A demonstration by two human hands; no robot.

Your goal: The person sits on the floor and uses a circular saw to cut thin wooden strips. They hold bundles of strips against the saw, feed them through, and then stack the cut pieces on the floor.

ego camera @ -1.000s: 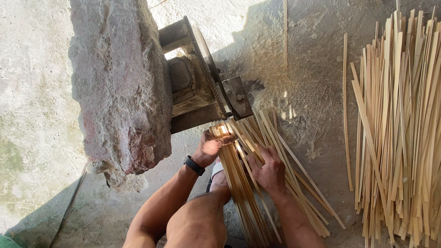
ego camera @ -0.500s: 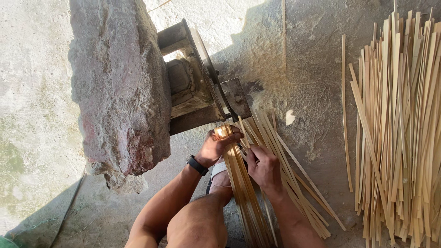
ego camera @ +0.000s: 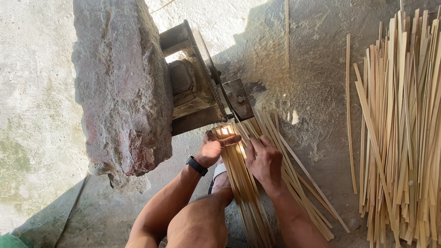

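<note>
Below, left hand (ego camera: 212, 148) curled over flat pale strips (ego camera: 245, 183); right hand (ego camera: 264, 161) pressing them, fingers half spread, grip unclear. Beside: rough stone (ego camera: 121, 87), rusty metal blade (ego camera: 236, 98).

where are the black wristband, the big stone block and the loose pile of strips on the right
black wristband (ego camera: 196, 165), head view, on the band's top face
stone block (ego camera: 121, 87), head view, middle of its top
loose strip pile (ego camera: 404, 124), head view, centre of the heap

- Left hand (ego camera: 212, 148): bare, a black band with a dark square face on the wrist.
- Right hand (ego camera: 265, 160): bare.
- Both forearms unsleeved; one knee bare.
</note>
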